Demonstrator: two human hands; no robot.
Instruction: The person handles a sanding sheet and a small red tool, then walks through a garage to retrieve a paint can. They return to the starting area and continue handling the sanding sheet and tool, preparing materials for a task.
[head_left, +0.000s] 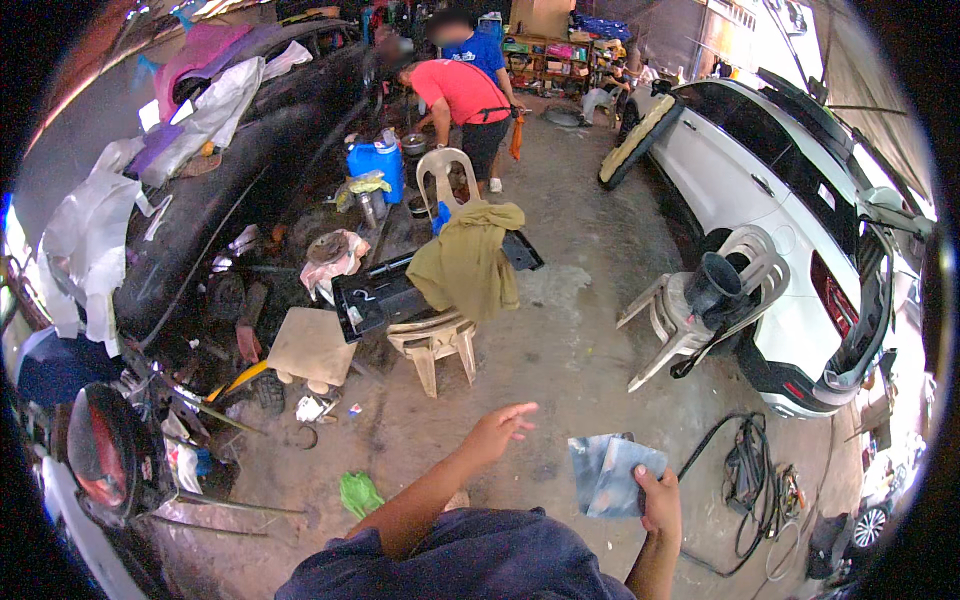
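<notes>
Near right, my right hand point(660, 497) pinches thin, grey-blue, plastic-looking rectangular sheets point(616, 482) by their right edge, probably the best hold; they seem light, bendy, slick. My left hand point(497, 434), loosely spread, is empty.

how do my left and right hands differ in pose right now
The left hand is empty, while the right hand grips pale grey sheets.
The left hand's fingers are loosely spread and point to the right; the right hand's thumb lies over the sheets, its other fingers mostly hidden.
Both are bare and held out in front of the dark shirt.
</notes>
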